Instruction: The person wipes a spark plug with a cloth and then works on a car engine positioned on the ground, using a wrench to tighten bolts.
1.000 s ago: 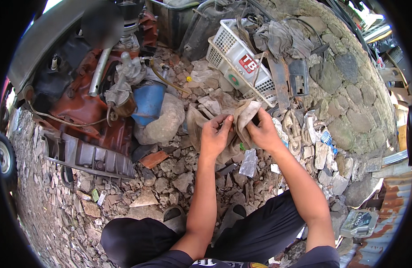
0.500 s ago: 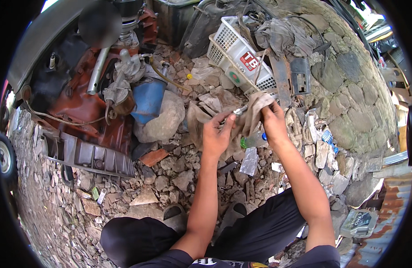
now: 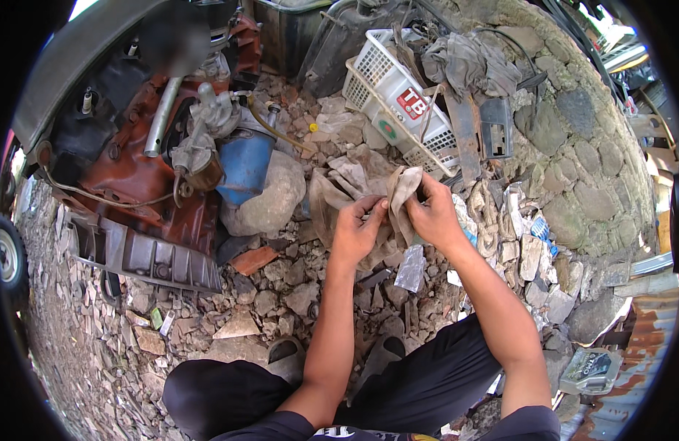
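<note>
The right hand [image 3: 436,219] pinches a grimy grey-brown rag [image 3: 403,202] between thumb and fingers, one fold standing up from its grip. Beside it, the left hand [image 3: 360,229] has thumb and forefinger drawn together at the rag's near edge; whether they pinch the cloth or something hidden in it, I cannot tell. The rag is between the two hands, above stony rubble [image 3: 269,301]. Just below them lies a crumpled silvery wrapper [image 3: 410,269]. Beyond the hands, a white plastic crate [image 3: 398,95] sits tilted, with a dark grey cloth [image 3: 475,66] heaped next to it against a stone wall [image 3: 574,176]. To the left, a boulder [image 3: 280,195] rests beside a blue canister [image 3: 245,170] on a reddish-brown engine [image 3: 119,173].
</note>
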The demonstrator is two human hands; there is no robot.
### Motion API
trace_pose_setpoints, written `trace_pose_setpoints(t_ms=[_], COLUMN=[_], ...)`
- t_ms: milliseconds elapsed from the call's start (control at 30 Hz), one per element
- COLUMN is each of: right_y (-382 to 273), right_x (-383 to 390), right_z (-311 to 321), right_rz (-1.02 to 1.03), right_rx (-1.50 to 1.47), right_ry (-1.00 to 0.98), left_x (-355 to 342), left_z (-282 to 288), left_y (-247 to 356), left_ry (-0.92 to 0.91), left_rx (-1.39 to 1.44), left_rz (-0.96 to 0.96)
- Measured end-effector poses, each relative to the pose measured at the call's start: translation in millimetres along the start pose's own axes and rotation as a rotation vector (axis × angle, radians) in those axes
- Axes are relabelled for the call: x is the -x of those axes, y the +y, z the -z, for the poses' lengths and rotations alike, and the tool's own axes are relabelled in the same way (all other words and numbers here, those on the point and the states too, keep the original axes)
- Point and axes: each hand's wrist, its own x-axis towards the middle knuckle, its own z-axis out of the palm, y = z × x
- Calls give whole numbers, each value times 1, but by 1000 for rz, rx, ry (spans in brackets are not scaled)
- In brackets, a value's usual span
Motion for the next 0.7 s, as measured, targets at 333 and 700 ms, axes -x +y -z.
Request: trace_pose_setpoints(t_ms=[333,700], right_y=[5,-11], right_x=[-5,5], right_z=[25,-4], right_rz=[-218,-9], right_rx=[-212,42], right_ry=[203,13], left_x=[-8,-3], left_z=[8,-7], left_y=[-6,4], left_ry=[246,67], left_rx=[-143,-197], left_rz=[80,-127])
